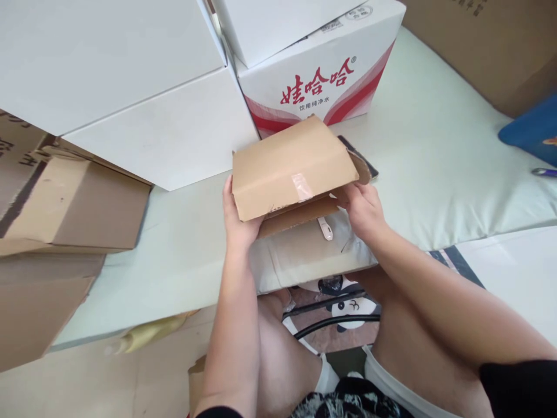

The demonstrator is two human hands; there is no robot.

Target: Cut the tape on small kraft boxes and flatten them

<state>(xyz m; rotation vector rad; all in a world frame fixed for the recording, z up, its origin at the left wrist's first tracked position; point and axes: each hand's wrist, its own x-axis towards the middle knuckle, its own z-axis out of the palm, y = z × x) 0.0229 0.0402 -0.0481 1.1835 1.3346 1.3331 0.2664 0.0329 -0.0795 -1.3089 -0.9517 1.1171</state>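
Note:
A small brown cardboard box [291, 165] is held above the pale green cloth, its front edge gaping and a strip of clear tape on its upper flap. My left hand [241, 220] grips its left end, thumb along the side and fingers partly under it. At the right end, my right hand [361, 209] is closed on the box by the side flap, with some fingertips hidden inside the opening. Below the box lies a small white, slim object [325, 229], partly covered; its kind is unclear. A dark flat object [368, 165] shows behind the box's right corner.
White cartons [161, 128] stand at the back left, beside a white and red water carton [313, 93]. Open brown boxes [91, 197] sit at the left. On the right are a large brown carton [491, 46], a blue object [533, 130] and a purple pen [545, 172].

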